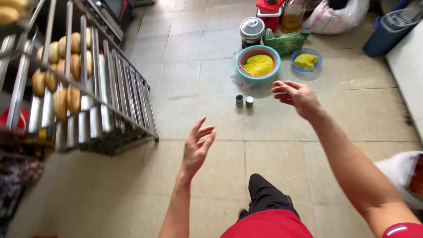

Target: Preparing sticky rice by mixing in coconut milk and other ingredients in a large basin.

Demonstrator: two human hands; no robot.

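Overall, largest first: tiled floor (pixel 211 88) fills the view. At 9 to 10 o'clock we see a steel rack (pixel 105 92) of slanted bars, with bread rolls (pixel 61 70) sitting between the bars. At 3 o'clock runs a pale ledge (pixel 407 70), with a blue bin (pixel 390 33) at 2 o'clock above it. A white bag (pixel 335 17) and a red box (pixel 269 11) sit at 12 to 1 o'clock, a steel lidded pot (pixel 252 30) just left of a green bag (pixel 284 42).

Our right hand (pixel 296 97) hovers at centre-right, fingers loosely spread and curled, holding nothing. Nearest to it, at 11 o'clock from the hand, is a teal basin (pixel 258 65) with a pink bowl of yellow dough inside. A small blue bowl (pixel 306 61) of the same yellow stuff sits just beside it, at 12 o'clock from the hand.

Our left hand (pixel 197 147) hangs at centre, fingers open and straight, palm turned inward, empty.

Two small jars (pixel 244 101) stand on the floor between the hands, touching neither.
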